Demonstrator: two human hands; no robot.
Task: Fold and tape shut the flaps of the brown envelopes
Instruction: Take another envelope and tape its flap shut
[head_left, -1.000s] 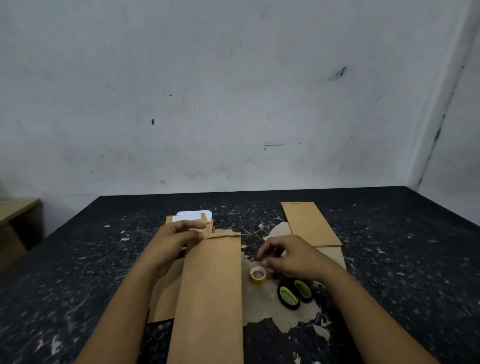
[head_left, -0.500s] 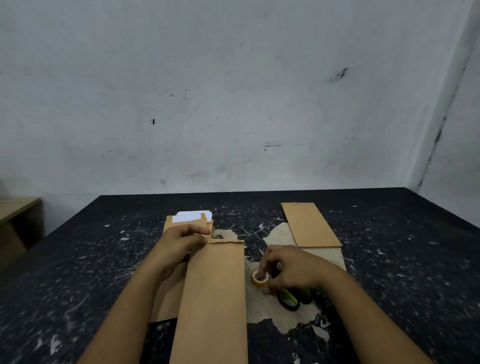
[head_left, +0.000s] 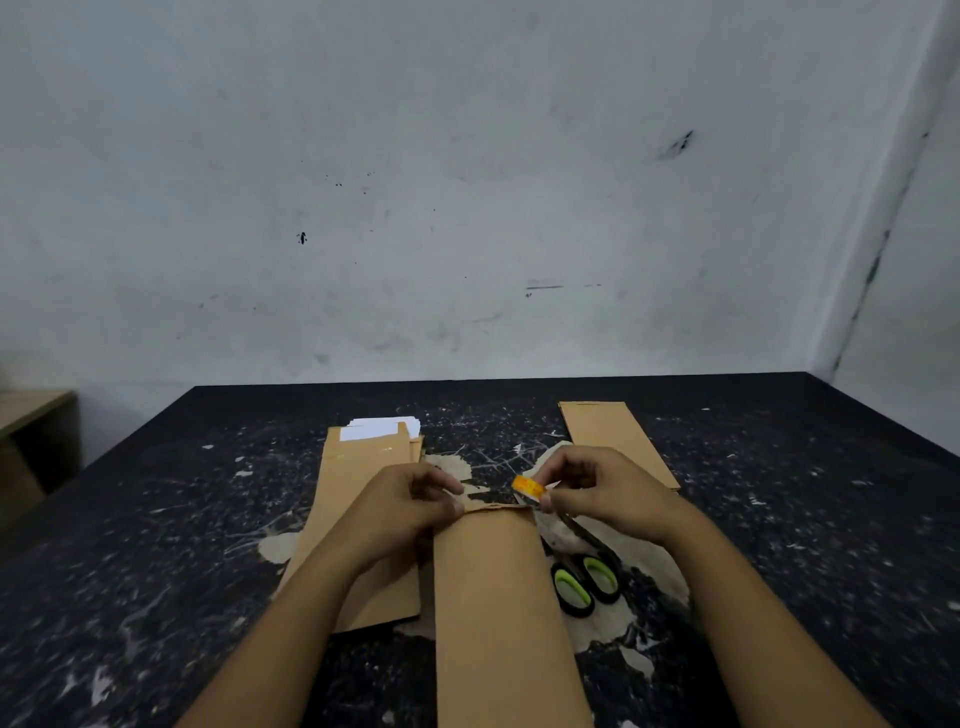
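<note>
One head view only. Long brown paper envelope (head_left: 498, 613) lying flat on black, paint-scuffed table (head_left: 156, 519), long axis running straight away from the viewer, folded flap end pointing toward the far wall, near end cut off by the lower frame edge.

Left hand (head_left: 410, 501) at the far left corner of that envelope, fingers curled, fingertips pinching the crumpled flap edge. Right hand (head_left: 597, 491) just beyond the envelope's far right corner, fingers curled around a small yellow roll of tape (head_left: 528, 487), held slightly above the flap, just off its right end; whether roll and flap touch cannot be told.

Left of the envelope and partly under the left forearm: stack of brown envelopes (head_left: 358, 499), same long axis, white paper sheets (head_left: 379, 427) showing at its far end. Right of the envelope, near its middle: black scissors with green-lined handles (head_left: 587, 584) on a bare worn patch of tabletop, blades reaching under the right hand. Beyond the right hand, further from the envelope: separate flat brown envelope (head_left: 618, 441), long axis angled slightly rightward toward the wall.
</note>
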